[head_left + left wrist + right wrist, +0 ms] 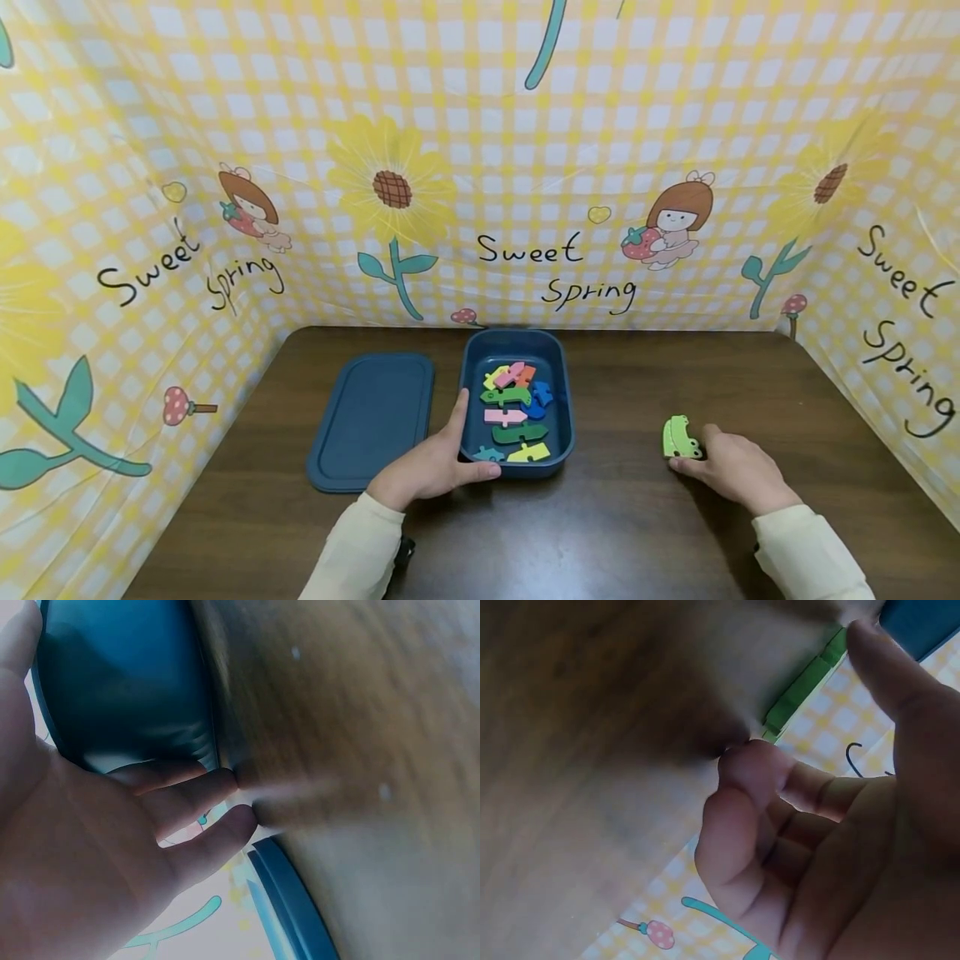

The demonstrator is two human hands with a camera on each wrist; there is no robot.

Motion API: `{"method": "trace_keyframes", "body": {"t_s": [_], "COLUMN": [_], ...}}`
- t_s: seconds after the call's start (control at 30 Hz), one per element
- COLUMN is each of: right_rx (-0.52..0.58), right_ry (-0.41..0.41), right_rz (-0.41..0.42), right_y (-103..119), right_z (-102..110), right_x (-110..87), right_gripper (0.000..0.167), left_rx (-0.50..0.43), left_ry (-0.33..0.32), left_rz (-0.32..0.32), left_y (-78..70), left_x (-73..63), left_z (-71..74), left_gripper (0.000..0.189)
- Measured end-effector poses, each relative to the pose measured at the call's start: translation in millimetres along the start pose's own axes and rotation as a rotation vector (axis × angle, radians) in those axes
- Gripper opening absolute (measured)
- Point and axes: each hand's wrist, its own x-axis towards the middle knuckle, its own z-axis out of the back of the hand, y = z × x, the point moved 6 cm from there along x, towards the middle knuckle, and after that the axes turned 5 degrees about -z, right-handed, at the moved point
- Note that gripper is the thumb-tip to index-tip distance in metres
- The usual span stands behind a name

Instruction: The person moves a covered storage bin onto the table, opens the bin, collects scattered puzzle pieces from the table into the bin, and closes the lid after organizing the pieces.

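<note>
A dark blue rectangular box [568, 400] stands in the middle of the table, holding several coloured puzzle pieces, among them a green one [506, 397], a pink one [504, 417] and a yellow one [528, 452]. My left hand [429, 471] rests against the box's near-left corner, thumb along the front rim. In the left wrist view, its fairly straight fingers touch the box wall [124, 682]. To the right of the box, my right hand [741, 472] pinches a light green puzzle piece [678, 437] at the table surface. The right wrist view shows the piece's green edge [802, 694] between thumb and fingers.
Left of the box lies a flat dark blue lid [375, 417]. A brown wooden table [615, 533] bears everything. Yellow checked cloth [480, 167] printed with flowers and lettering rises behind the table and along both sides.
</note>
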Motion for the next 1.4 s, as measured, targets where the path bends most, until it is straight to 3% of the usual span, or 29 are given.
{"method": "trace_keyframes", "body": {"t_s": [0.1,0.3,0.93,1.1,1.4], "right_rx": [-0.016,-0.013,-0.025,-0.035,-0.048], "right_ry": [-0.004,-0.036,-0.051,-0.060,-0.146], "right_rz": [0.012,0.069,0.213,0.231,0.272], "right_y": [2.7,6.3,4.1,3.6,7.7], "right_z": [0.2,6.0,5.5,6.1,9.2], "right_x": [0.0,0.2,3.9,2.9,1.9], "right_gripper": [0.043,0.051,0.023,0.026,0.024], "left_rx": [-0.008,-0.013,-0.018,-0.014,-0.012], "left_ry": [0.002,-0.002,0.001,0.001,-0.002], "left_rz": [-0.001,0.001,-0.013,-0.008,-0.014], "left_y": [-0.2,-0.1,-0.4,-1.0,-1.2], "left_x": [-0.5,-0.2,-0.4,-1.1,-1.5], "left_z": [-0.2,0.6,0.7,0.8,1.0], "left_gripper": [0.122,0.121,0.121,0.121,0.121]}}
